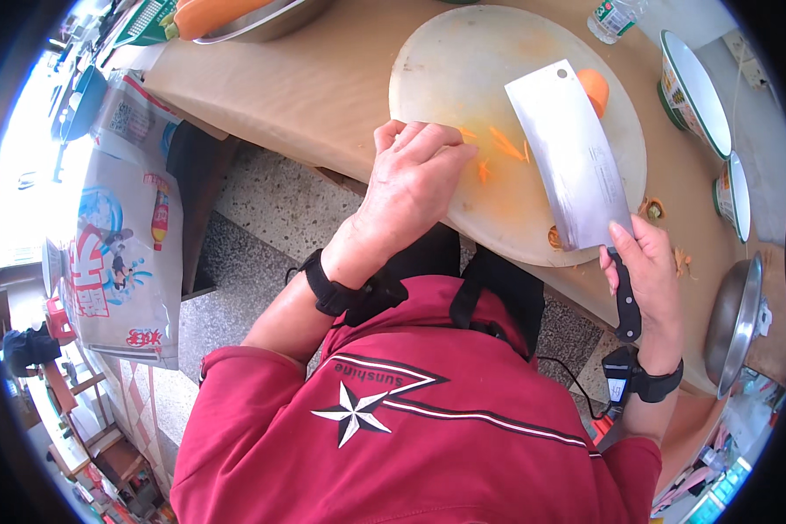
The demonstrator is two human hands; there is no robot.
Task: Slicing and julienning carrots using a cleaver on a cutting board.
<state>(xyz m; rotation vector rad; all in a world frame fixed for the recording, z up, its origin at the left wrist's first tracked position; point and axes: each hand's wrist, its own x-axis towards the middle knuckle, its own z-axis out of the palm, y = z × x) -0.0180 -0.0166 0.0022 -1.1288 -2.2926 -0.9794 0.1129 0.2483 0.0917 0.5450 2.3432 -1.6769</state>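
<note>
A broad cleaver [568,157] is in my right hand [646,271], with the fingers wrapped round its black handle. Its blade lies tilted over the right part of a round white cutting board [437,70]. Partly behind the blade's far end sits a piece of carrot [594,90]. Thin carrot shreds [505,144] are scattered on the board's orange-stained middle. My left hand [419,175] is closed over the board's left edge, fingertips pressed together. Whatever those fingers hold, if anything, is hidden.
Whole carrots [214,16] rest in a metal bowl at the far left, beside a green basket [146,22]. A clear bottle [614,19] stands behind the board. Enamel bowls [694,96] and a steel basin [732,327] line the right side. Carrot scraps [651,208] lie by the board.
</note>
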